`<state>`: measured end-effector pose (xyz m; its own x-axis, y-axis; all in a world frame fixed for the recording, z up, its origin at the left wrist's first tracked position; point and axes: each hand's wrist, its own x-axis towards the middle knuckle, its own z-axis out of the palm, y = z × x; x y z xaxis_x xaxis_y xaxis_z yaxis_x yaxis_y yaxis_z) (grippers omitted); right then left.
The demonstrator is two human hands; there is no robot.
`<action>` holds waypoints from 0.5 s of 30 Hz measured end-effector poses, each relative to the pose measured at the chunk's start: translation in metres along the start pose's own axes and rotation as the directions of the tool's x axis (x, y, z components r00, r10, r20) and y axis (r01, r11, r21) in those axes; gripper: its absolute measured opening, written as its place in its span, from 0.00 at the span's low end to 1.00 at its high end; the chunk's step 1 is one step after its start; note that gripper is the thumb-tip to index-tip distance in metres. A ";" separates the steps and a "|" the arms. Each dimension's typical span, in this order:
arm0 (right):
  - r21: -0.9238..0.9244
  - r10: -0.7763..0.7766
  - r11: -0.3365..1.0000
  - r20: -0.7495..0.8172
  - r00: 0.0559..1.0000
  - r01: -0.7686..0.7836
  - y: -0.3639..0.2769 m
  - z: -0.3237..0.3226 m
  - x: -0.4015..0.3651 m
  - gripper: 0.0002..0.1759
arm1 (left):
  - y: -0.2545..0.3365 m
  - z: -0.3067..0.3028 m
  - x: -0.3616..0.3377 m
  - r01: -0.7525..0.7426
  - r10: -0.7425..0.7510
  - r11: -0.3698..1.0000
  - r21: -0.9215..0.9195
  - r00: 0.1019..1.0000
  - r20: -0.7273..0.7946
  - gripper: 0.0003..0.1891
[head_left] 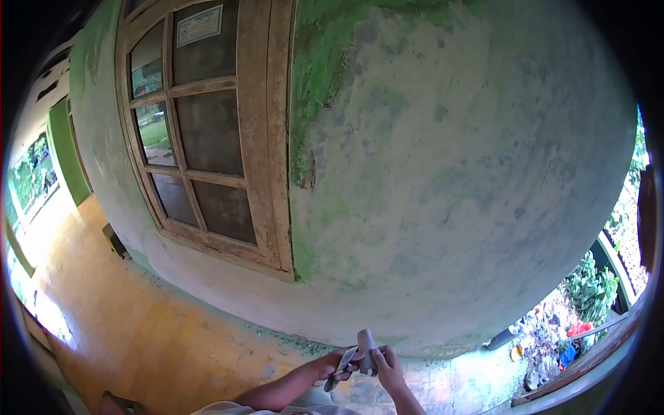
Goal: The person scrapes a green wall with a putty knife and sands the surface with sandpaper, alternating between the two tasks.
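My left hand [335, 364] is closed around a slim scraper [345, 360]. The tool's flat, pale end points up and its darker end sticks out below my fingers. In my right hand [389, 366] is a grey-beige strip [366, 340], folded or rolled, pinched between thumb and fingers and standing upright. The two hands are close together, low in the view, with the left fingertips right at the strip's lower edge. Just beyond them rises a wall [443, 180] with patchy, worn green and whitish paint.
A wooden-framed window [263, 138] with several panes is set in the wall to the left. Paint flakes [304, 344] lie along the wall's foot on the yellowish tiled floor [180, 332]. At the right, past the wall's end, are a heap of litter [546, 339] and a green plant [591, 287].
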<state>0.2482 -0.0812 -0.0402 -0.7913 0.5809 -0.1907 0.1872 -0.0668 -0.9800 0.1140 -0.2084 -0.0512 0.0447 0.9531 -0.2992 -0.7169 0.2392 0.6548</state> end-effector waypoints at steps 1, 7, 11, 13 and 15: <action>-0.286 -0.263 0.932 -0.115 0.958 0.222 -0.001 0.008 -0.004 0.14 | 0.005 0.003 -0.008 -0.046 0.046 0.999 -0.004 0.998 -0.052 0.18; -0.551 -0.581 0.650 0.084 0.809 0.524 -0.061 0.067 -0.019 0.18 | 0.026 -0.009 -0.011 -0.456 0.458 0.883 0.110 0.788 -0.412 0.14; -0.375 -0.401 0.833 0.098 0.911 0.407 -0.062 0.106 0.006 0.16 | 0.030 -0.023 -0.005 -0.722 0.675 0.682 0.120 0.557 -0.483 0.12; -0.371 -0.343 0.859 0.094 0.935 0.353 -0.068 0.122 0.021 0.15 | 0.044 -0.029 -0.015 -0.744 0.692 0.651 0.148 0.503 -0.518 0.12; -0.468 -0.453 0.748 0.158 0.878 0.470 -0.071 0.139 0.035 0.14 | 0.067 -0.037 -0.019 -0.809 0.721 0.566 0.161 0.390 -0.573 0.10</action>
<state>0.1263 -0.1689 0.0150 -0.8710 0.4123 0.2673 0.0410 0.6030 -0.7967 0.0396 -0.2173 -0.0276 -0.8978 0.4384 -0.0421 -0.3297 -0.6055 0.7243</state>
